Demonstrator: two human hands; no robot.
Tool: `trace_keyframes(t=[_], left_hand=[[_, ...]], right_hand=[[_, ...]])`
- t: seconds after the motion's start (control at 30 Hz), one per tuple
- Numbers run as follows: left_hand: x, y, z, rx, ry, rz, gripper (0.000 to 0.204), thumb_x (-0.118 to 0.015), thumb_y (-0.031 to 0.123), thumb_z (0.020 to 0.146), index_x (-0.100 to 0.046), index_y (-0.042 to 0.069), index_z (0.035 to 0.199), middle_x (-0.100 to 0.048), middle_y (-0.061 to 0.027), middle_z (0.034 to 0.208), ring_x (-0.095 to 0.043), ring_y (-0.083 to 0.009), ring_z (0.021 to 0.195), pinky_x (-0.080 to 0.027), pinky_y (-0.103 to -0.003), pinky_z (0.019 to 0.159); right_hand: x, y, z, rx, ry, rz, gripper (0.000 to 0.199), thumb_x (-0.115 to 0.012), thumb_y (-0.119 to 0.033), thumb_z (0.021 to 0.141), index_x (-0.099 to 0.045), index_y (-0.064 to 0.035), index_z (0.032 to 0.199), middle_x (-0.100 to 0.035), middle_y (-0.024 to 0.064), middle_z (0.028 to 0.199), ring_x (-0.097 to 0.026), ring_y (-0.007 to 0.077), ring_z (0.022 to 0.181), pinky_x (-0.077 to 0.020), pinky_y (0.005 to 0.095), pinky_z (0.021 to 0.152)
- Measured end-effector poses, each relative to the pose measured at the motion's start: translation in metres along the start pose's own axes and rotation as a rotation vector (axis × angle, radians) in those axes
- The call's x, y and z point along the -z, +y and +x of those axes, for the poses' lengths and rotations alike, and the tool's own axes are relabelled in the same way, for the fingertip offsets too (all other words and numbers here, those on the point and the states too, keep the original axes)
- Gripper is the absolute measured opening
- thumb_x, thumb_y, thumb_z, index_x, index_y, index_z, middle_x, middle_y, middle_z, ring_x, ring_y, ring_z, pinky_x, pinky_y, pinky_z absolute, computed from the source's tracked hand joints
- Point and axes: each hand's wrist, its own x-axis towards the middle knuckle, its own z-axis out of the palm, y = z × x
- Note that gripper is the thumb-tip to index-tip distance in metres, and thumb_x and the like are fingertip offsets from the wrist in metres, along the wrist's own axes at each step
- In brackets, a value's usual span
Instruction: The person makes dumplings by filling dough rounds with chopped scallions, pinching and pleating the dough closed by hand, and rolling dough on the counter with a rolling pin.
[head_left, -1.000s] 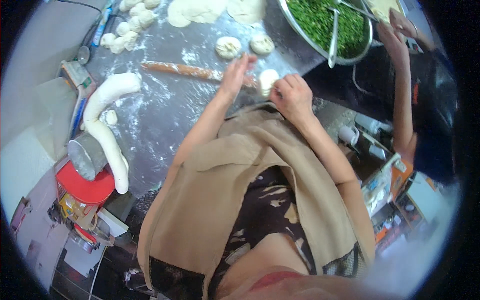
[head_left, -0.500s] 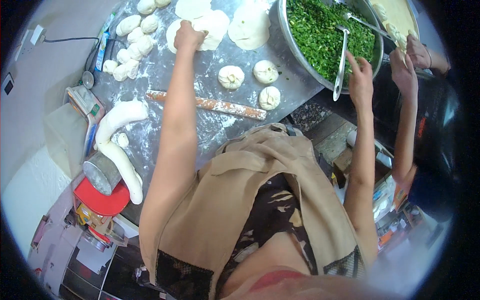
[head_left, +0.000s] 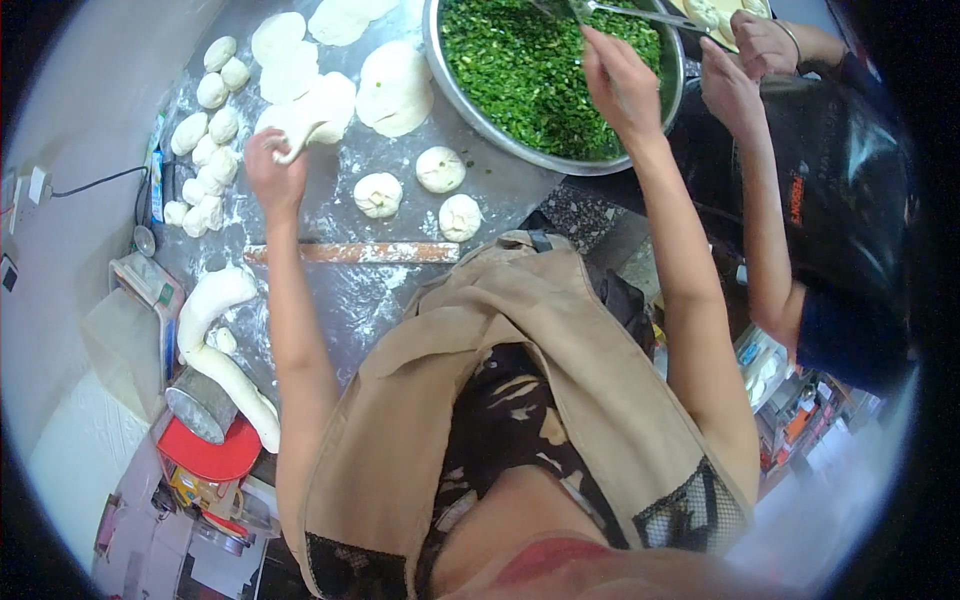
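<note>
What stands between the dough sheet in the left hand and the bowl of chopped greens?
Another flat dough round lies on the table between the dough sheet, held at its edge by the left hand, and the bowl. Lying flat, it probably hinders little.

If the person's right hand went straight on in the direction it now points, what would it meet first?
Probably the silver metal spoon just ahead of the right hand, perhaps already touching it. Below lies chopped green filling in a round steel bowl; depth is unclear.
</note>
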Motion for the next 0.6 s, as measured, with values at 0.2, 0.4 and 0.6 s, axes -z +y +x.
trace_keyframes(t=[0.2,0.4,0.6], left_hand=[[0.036,0.086,0.027,1.183,0.487,-1.563,0.035,-0.055,0.016,0.083,-0.052,-0.001,0.113,-0.058,-0.0152,0.114,-0.059,-0.0313,0.103,-0.052,-0.048,0.081],[0.002,0.123,0.027,1.177,0.383,-2.022,0.057,-0.055,0.024,0.083,-0.04,0.0,0.132,-0.049,-0.016,0.129,-0.048,-0.0329,0.118,-0.038,-0.052,0.1],[-0.024,0.149,0.061,0.769,0.032,-2.922,0.066,-0.059,0.033,0.08,-0.037,0.005,0.135,-0.04,-0.0147,0.138,-0.036,-0.0322,0.129,-0.03,-0.052,0.105]], right_hand=[[-0.027,-0.021,-0.013,-0.043,-0.198,-0.057,0.016,-0.056,-0.004,0.082,-0.061,-0.0004,0.097,-0.064,0.0158,0.088,-0.065,0.0275,0.067,-0.0545,0.0326,0.057],[-0.023,-0.063,-0.054,-0.216,-0.056,0.251,0.016,-0.05,-0.003,0.086,-0.06,0.0031,0.098,-0.065,0.0155,0.078,-0.066,0.0217,0.07,-0.0548,0.0283,0.061],[-0.007,-0.038,-0.058,-1.023,0.331,0.884,0.028,-0.04,-0.011,0.093,-0.055,0.0116,0.094,-0.064,0.0179,0.083,-0.068,0.0249,0.075,-0.0566,0.0285,0.066]])
